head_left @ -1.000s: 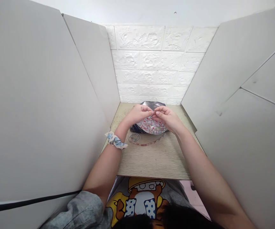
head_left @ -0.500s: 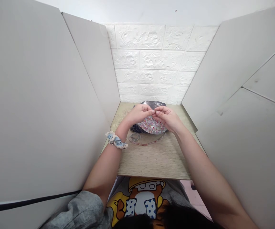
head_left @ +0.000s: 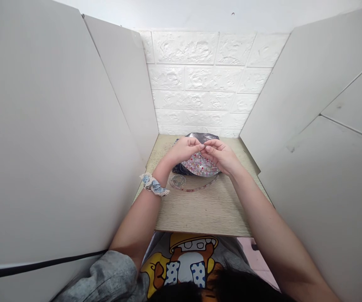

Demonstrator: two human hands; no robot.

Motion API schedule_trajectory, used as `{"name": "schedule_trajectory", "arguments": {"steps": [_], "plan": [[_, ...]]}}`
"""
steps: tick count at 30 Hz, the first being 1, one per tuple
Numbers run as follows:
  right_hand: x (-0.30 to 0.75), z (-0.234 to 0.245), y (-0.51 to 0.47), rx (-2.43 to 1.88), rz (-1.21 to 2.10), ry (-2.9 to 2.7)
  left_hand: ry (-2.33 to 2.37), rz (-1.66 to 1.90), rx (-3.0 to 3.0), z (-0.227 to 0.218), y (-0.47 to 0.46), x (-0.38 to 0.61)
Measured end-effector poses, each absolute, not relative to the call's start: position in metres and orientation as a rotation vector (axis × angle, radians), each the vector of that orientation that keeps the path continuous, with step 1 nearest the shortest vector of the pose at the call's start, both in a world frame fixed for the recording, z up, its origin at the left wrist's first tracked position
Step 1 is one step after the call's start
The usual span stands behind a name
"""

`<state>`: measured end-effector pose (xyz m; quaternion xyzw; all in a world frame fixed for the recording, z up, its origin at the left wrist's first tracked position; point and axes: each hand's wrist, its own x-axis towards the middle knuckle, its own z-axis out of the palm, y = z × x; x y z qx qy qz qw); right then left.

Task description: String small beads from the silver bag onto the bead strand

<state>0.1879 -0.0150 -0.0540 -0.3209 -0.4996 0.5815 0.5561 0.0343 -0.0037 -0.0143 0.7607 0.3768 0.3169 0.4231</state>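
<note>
Over a dark, shiny bag (head_left: 201, 136) full of small pink, white and red beads (head_left: 200, 166), my two hands meet at the fingertips. My left hand (head_left: 185, 150) is closed in a pinch, thumb against fingers. My right hand (head_left: 218, 154) pinches as well, its thumb and forefinger touching the left fingertips. Whatever lies between them is too small to make out. A string of beads (head_left: 196, 190) curves across the tabletop in front of the bag, with a coil of pale beads (head_left: 177, 181) at its left end. Its right end passes beneath my right hand.
The narrow wooden tabletop (head_left: 202, 214) ends close to my body. Tall grey panels (head_left: 58, 126) (head_left: 325, 176) rise on both sides, and a white brick-patterned wall (head_left: 200, 77) stands behind the bag. A blue scrunchie (head_left: 154, 184) is around my left wrist.
Both hands keep the same pinched pose over the bag. The view has shifted very slightly; the beads and bag stay where they were.
</note>
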Motion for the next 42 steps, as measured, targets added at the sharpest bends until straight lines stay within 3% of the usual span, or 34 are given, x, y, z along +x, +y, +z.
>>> {"name": "schedule_trajectory", "arguments": {"steps": [42], "plan": [[0.1826,-0.0548,-0.0163,-0.615,1.458,-1.107,0.903,0.762,1.872,-0.0098,-0.0068,0.034]]}}
